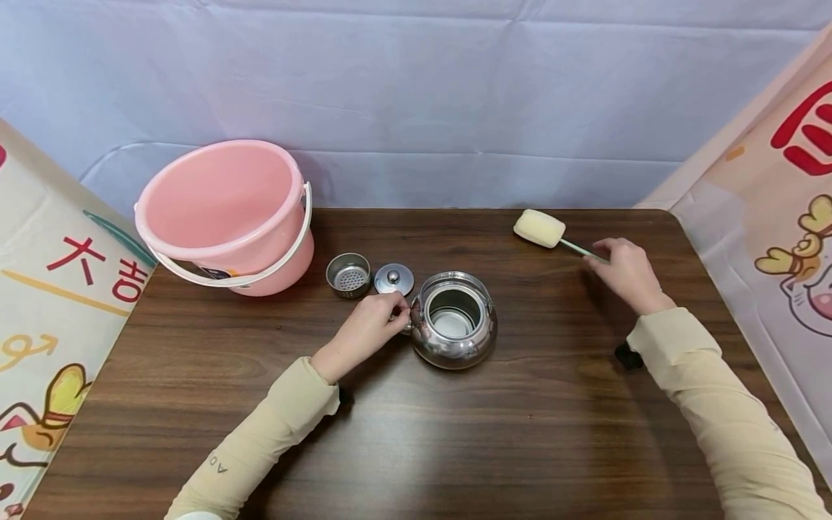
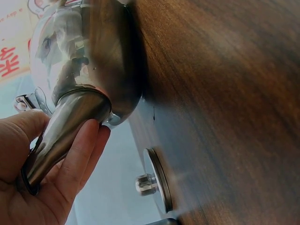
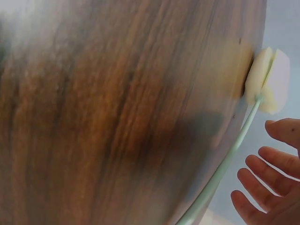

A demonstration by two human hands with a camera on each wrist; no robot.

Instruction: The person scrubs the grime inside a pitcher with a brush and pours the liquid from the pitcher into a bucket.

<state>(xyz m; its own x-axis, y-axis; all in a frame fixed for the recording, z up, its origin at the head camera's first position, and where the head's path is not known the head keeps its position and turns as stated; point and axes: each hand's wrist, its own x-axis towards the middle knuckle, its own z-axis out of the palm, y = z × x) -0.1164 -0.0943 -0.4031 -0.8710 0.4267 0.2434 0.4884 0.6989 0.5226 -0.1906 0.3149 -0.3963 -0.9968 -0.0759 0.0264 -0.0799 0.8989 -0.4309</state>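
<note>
A shiny steel teapot (image 1: 453,321) stands upright and uncovered on the table, its round mouth facing up. My left hand (image 1: 372,323) grips its spout (image 2: 70,129), with the thumb on one side and fingers on the other. To the right, a sponge brush (image 1: 540,228) lies on the table with its pale yellow head toward the back. Over its thin green handle (image 3: 225,166) hovers my right hand (image 1: 625,271). In the right wrist view its fingers are spread and a gap shows between them and the handle.
The teapot's knobbed lid (image 1: 393,279) lies just behind my left hand. Beside it sits a small perforated steel strainer (image 1: 349,275). A pink bucket (image 1: 286,253) with a white handle stands at the back left. Cloth (image 1: 416,108) hangs behind the wooden table (image 1: 455,440).
</note>
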